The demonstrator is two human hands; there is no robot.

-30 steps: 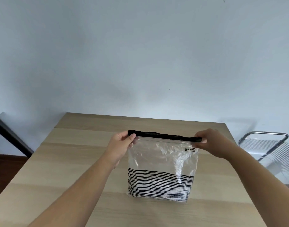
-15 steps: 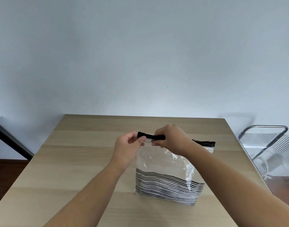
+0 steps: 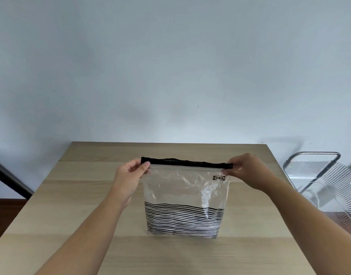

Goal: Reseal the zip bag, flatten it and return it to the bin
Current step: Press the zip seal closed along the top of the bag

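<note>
Zip bag point(image 3: 185, 195): clear plastic, standing upright on its base at the middle of the table, a little to the right of centre. The lower part carries black horizontal stripes; the upper part is transparent and crinkled, with glare on the right side.
Closure strip point(image 3: 186, 163): black band along the top edge, running level from corner to corner. A thin pale zip line sits directly under it. Whether the seal is fully pressed along its length cannot be told.
Logo patch point(image 3: 218, 178): small black label reading IKEA, on the upper right of the bag face, just below the zip line.
Left hand point(image 3: 131, 175): at the top left corner of the bag. Thumb and fingers are pressed together on the end of the black strip, pinching it.
Right hand point(image 3: 248, 171): at the top right corner. Fingertips are closed on the other end of the strip, pinching it; the back of the hand faces the camera.
Table point(image 3: 71, 195): light wood top with visible plank seams, set against a pale wall. The bag's base rests on it.
Chair point(image 3: 319, 175): metal frame with a clear ribbed seat, standing off the right edge of the table, well apart from the bag.
Bin: not seen in this view.
</note>
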